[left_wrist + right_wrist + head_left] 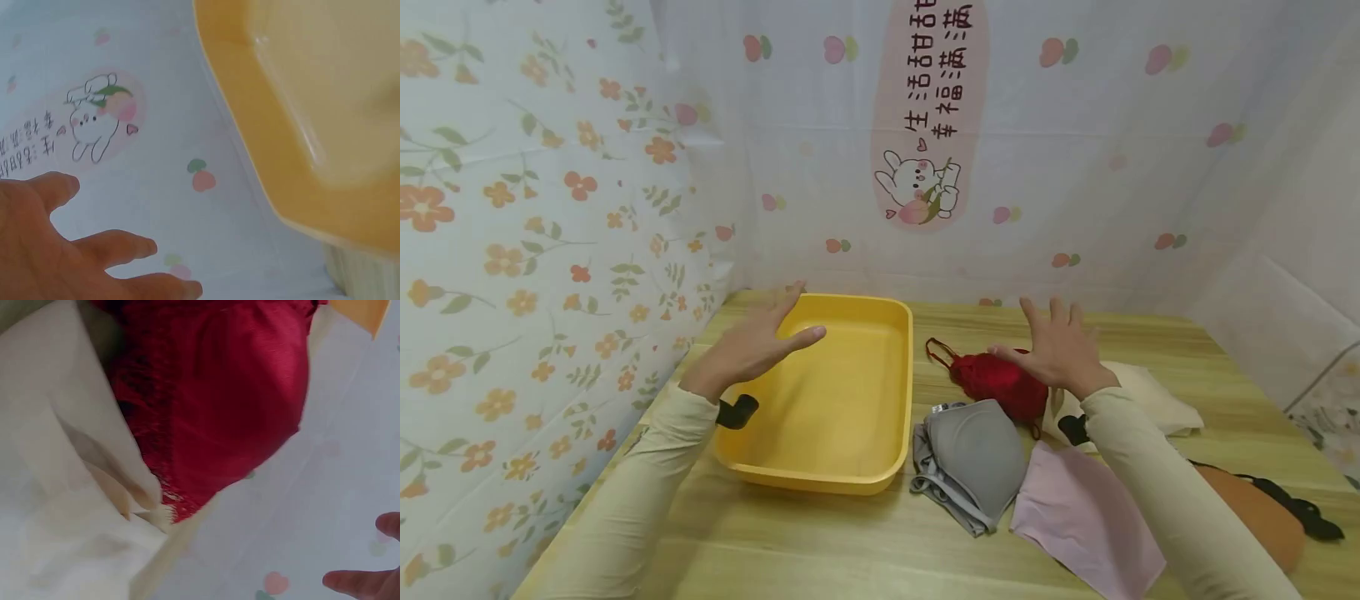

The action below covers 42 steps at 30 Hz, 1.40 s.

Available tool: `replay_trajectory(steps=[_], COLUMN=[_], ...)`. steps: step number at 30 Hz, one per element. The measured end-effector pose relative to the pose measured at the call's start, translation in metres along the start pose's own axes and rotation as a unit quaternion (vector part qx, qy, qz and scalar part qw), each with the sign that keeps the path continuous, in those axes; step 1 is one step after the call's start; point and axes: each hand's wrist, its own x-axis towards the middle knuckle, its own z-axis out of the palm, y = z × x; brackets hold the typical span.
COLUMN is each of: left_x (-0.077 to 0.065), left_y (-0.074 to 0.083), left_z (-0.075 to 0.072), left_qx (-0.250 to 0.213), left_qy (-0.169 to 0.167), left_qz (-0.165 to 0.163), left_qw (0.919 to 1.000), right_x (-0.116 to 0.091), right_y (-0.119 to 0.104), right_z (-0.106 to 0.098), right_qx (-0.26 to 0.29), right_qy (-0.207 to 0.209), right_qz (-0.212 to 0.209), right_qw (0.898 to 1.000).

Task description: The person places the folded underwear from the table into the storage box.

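My left hand (751, 343) hovers over the left side of a yellow plastic tub (912, 392), fingers spread and holding nothing. In the left wrist view those fingers (115, 245) are apart from the tub's rim (240, 119). My right hand (1062, 348) is raised with spread fingers above a red bra (996, 385) and grips nothing. The right wrist view shows the red bra (231, 394) close up, its lace edge beside cream cloth (56, 469). A folded grey bra (977, 454) lies between the tub and a pale pink garment (1082, 508).
Cream cloth (1150, 396) lies behind my right wrist. An orange-brown garment with black trim (1255, 508) is partly hidden by my right sleeve. Everything rests on a wood-grain table (805, 542), with printed curtains (820, 167) along its back and left.
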Motion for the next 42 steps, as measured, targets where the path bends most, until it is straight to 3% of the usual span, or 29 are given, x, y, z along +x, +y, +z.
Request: replay_trajectory(steps=[6, 14, 26, 31, 36, 42], left_x=[-0.015, -0.028, -0.063, -0.079, -0.09, -0.102], left_y=[-0.014, -0.025, -0.048, -0.059, -0.068, -0.074], left_z=[-0.01, -0.01, -0.002, 0.002, 0.009, 0.018], left_qx=[-0.092, -0.138, -0.182, -0.233, -0.277, -0.294], left_qy=[0.029, 0.062, 0.056, 0.044, 0.026, 0.021], left_qz=[0.03, 0.04, 0.01, 0.002, 0.015, 0.041], left_qw=[0.9949, 0.9877, 0.9817, 0.9715, 0.9603, 0.9548], right_x=[-0.001, 0.0, 0.007, 0.011, 0.012, 0.013], right_y=[0.009, 0.012, 0.01, 0.011, 0.014, 0.014], right_z=[0.007, 0.01, 0.016, 0.018, 0.022, 0.026], right_qx=[0.033, 0.08, 0.169, 0.184, 0.195, 0.2], right_qy=[-0.03, -0.062, -0.1, -0.114, -0.127, -0.134], right_qz=[-0.009, -0.006, -0.013, -0.018, -0.022, -0.029], right_qw=[0.999, 0.995, 0.98, 0.976, 0.972, 0.97])
